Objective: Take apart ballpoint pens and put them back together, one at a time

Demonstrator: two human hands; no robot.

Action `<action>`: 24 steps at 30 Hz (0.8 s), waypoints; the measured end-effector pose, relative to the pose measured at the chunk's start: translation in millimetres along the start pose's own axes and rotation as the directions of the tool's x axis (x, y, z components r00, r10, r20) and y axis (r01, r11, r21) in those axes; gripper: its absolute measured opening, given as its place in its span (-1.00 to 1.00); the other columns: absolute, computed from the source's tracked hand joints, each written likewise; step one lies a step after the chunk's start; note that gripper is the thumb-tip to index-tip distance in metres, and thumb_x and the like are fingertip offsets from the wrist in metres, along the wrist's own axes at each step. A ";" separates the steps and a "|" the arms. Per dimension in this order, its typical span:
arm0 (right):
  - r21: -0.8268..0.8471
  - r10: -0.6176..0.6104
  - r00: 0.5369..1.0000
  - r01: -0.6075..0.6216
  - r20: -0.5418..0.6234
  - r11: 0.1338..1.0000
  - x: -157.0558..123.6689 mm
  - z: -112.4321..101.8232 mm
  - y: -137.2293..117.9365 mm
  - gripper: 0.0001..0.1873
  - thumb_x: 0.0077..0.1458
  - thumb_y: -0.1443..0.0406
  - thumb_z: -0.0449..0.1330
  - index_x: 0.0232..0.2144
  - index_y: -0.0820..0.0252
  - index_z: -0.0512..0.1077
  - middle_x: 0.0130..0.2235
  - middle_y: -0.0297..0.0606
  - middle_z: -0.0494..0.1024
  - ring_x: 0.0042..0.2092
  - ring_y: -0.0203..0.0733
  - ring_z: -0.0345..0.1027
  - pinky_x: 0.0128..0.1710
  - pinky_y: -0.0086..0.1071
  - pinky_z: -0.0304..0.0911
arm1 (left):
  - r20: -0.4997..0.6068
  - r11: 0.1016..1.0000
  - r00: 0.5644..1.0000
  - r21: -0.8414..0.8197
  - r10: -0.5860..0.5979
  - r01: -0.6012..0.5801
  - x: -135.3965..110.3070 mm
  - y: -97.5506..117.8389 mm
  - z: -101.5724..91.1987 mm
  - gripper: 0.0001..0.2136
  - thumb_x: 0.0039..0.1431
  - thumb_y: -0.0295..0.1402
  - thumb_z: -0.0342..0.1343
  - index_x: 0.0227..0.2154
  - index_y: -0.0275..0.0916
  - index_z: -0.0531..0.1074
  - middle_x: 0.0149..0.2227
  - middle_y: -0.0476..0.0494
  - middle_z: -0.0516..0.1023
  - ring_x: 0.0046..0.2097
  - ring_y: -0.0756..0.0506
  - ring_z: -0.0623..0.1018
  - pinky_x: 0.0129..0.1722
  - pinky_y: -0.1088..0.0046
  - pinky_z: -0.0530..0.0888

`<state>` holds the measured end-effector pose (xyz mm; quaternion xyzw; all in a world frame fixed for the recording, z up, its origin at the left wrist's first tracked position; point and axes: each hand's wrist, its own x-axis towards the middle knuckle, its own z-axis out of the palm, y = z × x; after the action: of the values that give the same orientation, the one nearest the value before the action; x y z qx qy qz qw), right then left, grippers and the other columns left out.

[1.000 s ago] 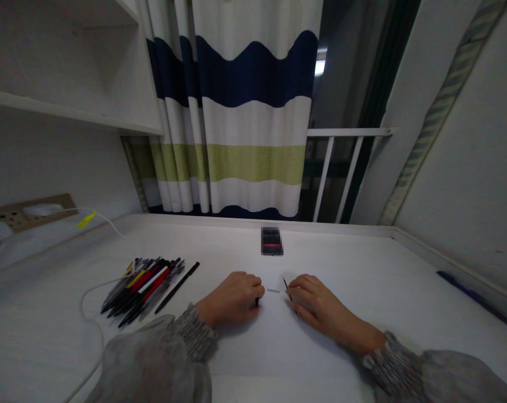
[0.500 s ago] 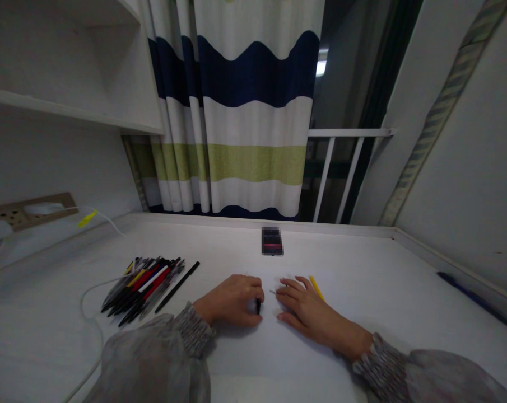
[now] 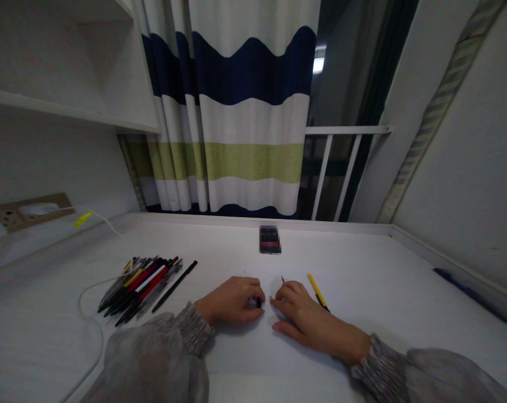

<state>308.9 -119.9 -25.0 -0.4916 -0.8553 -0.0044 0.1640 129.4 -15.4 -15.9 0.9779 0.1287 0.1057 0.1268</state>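
My left hand [image 3: 232, 299] rests on the white desk [image 3: 362, 268] with its fingers curled round a small dark pen part [image 3: 259, 303]. My right hand [image 3: 297, 310] lies just to its right, fingertips pinched on a thin refill whose dark tip [image 3: 282, 279] pokes up behind the fingers. The two hands almost touch at the fingertips. A yellow pen barrel [image 3: 317, 291] lies on the desk beside my right hand.
A pile of several black, red and yellow pens [image 3: 142, 282] lies at the left, with one black pen [image 3: 175, 286] beside it. A white cable [image 3: 87, 305] loops near the pile. A small dark object [image 3: 270, 239] sits further back. A dark blue pen [image 3: 467, 291] lies along the right wall.
My right hand let go of the yellow pen barrel, which now lies on the desk, and moved left towards my left hand. My left hand stayed in place.
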 end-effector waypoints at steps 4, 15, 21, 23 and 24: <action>-0.044 0.102 0.984 -0.110 -0.144 0.993 -1.3 0.5 14.2 -0.72 0.09 0.23 0.02 -0.19 0.23 0.37 -0.24 -0.12 0.38 -0.13 -0.09 0.15 -0.11 -0.17 0.10 | 0.005 1.000 1.000 0.007 -0.011 0.011 -0.5 -0.1 -1.2 -0.84 0.01 -0.33 0.04 -0.33 -0.21 0.42 -0.38 -0.03 0.40 -0.35 0.00 0.39 -0.33 0.53 0.30; -0.129 0.582 0.791 -0.608 -0.189 0.783 -12.9 -8.2 70.7 -0.68 0.09 0.31 -0.08 -0.33 0.30 0.46 -0.34 -0.12 0.48 -0.25 -0.11 0.28 -0.22 -0.31 0.12 | -0.145 0.980 0.973 0.060 -0.181 0.191 2.6 -10.9 2.9 -0.81 0.12 -0.39 -0.10 -0.34 -0.27 0.42 -0.36 -0.07 0.44 -0.36 -0.01 0.43 -0.34 0.51 0.31; -0.243 0.670 0.711 -0.703 -0.215 0.668 -21.9 -7.8 96.4 -0.64 0.07 0.28 -0.05 -0.16 0.34 0.40 -0.17 0.01 0.43 -0.12 0.01 0.24 -0.15 -0.25 0.10 | -0.235 0.806 0.801 0.101 -0.551 0.584 3.0 -30.2 2.5 -0.82 0.05 -0.34 -0.06 -0.42 -0.29 0.40 -0.37 -0.15 0.47 -0.31 -0.12 0.45 -0.37 0.41 0.31; -0.270 0.717 0.670 -0.739 -0.195 0.617 -26.5 -7.3 104.1 -0.60 0.06 0.23 -0.02 -0.10 0.32 0.36 -0.13 0.03 0.40 -0.10 0.06 0.23 -0.17 -0.21 0.11 | -0.190 0.768 0.766 0.077 -0.614 0.635 1.7 -36.3 3.6 -0.82 0.02 -0.28 -0.02 -0.48 -0.28 0.39 -0.42 -0.14 0.48 -0.34 -0.13 0.45 -0.41 0.42 0.29; -0.276 0.738 0.650 -0.754 -0.183 0.596 -28.5 -6.8 107.2 -0.58 0.05 0.20 -0.01 -0.08 0.30 0.34 -0.13 0.04 0.39 -0.10 0.09 0.23 -0.18 -0.19 0.11 | -0.171 0.761 0.758 0.062 -0.629 0.646 1.1 -38.5 4.2 -0.81 0.01 -0.26 -0.01 -0.49 -0.27 0.39 -0.43 -0.13 0.48 -0.35 -0.12 0.45 -0.43 0.43 0.28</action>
<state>414.3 -89.6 -43.1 -0.8233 -0.5536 -0.0897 0.0881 122.8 20.0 -30.2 0.8712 0.4686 0.1165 0.0883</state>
